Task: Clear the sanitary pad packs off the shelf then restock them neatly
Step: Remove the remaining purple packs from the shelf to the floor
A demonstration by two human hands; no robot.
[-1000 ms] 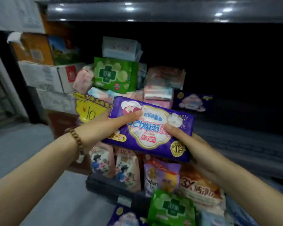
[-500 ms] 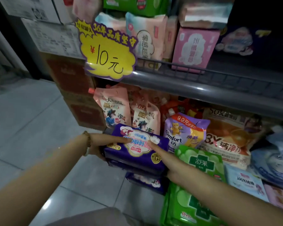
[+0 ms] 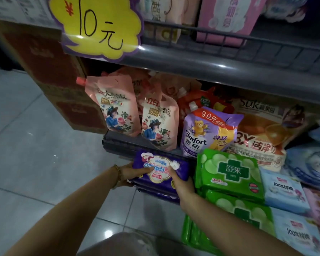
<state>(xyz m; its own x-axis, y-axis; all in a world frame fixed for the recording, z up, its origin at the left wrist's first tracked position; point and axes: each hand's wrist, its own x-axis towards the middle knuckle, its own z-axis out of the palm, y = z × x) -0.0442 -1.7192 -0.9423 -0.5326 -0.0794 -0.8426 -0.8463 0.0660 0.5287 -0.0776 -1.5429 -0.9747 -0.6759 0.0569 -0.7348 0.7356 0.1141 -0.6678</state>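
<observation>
My left hand (image 3: 132,172) is clamped on the near-left end of the purple pad pack (image 3: 160,168), thumb on top, and my right hand (image 3: 181,183) pinches its right edge — so both hands are closed on the one pack. It sits on top of a short stack of purple packs (image 3: 155,191) low down by the floor, touching the one beneath.

The risk on the left, as I judge it, is the stack itself: the packs are soft and slick, and if I let go with this one off-centre it could slide toward the open tiled floor (image 3: 35,154), where nothing stands to catch it. On the right, my wrist is close against the green packs (image 3: 229,172) (they lie just beside the purple stack, piled in their own heap), and pulling my hand out carelessly could drag the top one askew.

The floor is pale grey tile, glossy, with light glare. Behind the stack, pink detergent pouches (image 3: 118,108) lean at the edge of the lower shelf (image 3: 118,141), with a purple softener pouch (image 3: 205,133) further right. Above, a yellow price sign (image 3: 96,26) hangs on the upper shelf rail (image 3: 211,65) — pink packs still stand behind it. Far right, light blue packs (image 3: 283,189) rest beside the green ones.
</observation>
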